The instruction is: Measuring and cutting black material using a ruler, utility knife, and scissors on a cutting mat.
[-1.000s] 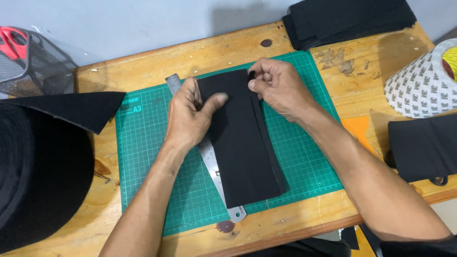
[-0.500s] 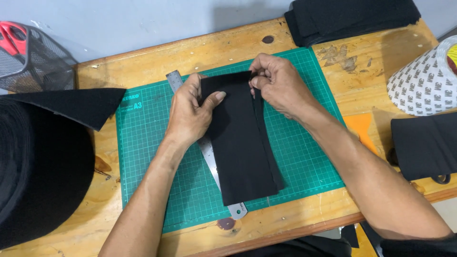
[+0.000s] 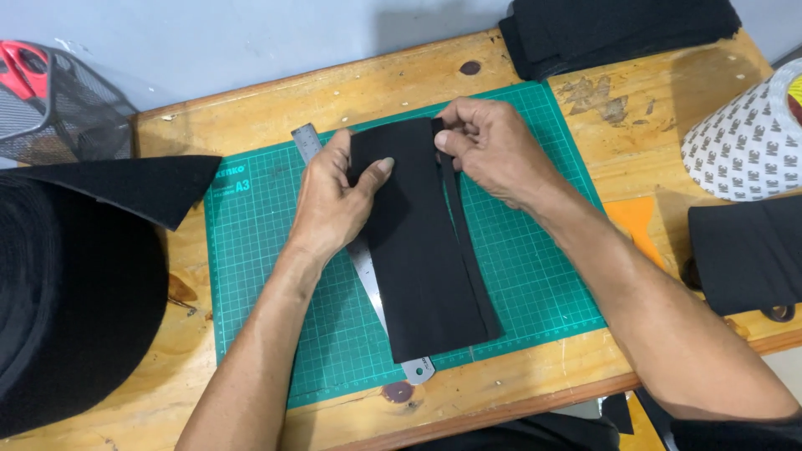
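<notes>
A black felt sheet [image 3: 422,250] lies lengthwise on a green cutting mat [image 3: 259,250]. My left hand [image 3: 334,196] presses its upper left part flat, thumb across the fabric. My right hand [image 3: 493,150] pinches the top end of a narrow black strip [image 3: 468,250] that runs along the sheet's right edge and is partly separated from it. A steel ruler [image 3: 368,276] lies under the sheet, its ends showing above and below.
A large black felt roll [image 3: 75,284] fills the left side. A wire mesh basket [image 3: 58,108] with a red tool stands at back left. Stacked black pieces [image 3: 618,29] lie at the back right, a patterned tape roll [image 3: 748,134] and more black fabric [image 3: 748,255] at right.
The narrow strip has come further away from the sheet's right edge as my right hand pulls its top end. My left hand still holds the sheet down.
</notes>
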